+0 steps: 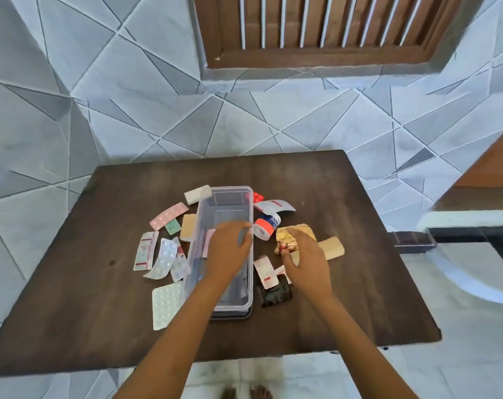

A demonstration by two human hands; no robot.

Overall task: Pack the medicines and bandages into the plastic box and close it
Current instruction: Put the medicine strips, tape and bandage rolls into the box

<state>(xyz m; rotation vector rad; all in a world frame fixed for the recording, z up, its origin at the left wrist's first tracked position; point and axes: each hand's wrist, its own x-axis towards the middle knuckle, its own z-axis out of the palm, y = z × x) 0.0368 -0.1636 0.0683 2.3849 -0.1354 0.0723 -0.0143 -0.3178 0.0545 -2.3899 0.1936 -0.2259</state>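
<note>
A clear plastic box stands open in the middle of the dark table, with a pink strip inside. My left hand hovers over the box, its fingers curled on a grey blister strip. My right hand is spread over a gold foil packet, thumb at its lower edge. An adhesive tape roll, a tan bandage roll and a white-red strip lie right of the box. Several blister strips and a white bandage lie to its left.
A dark lid shows under the box's near end. A black packet sits by my right wrist, and a large white pill sheet lies at the box's near left. A white chair frame stands to the right of the table.
</note>
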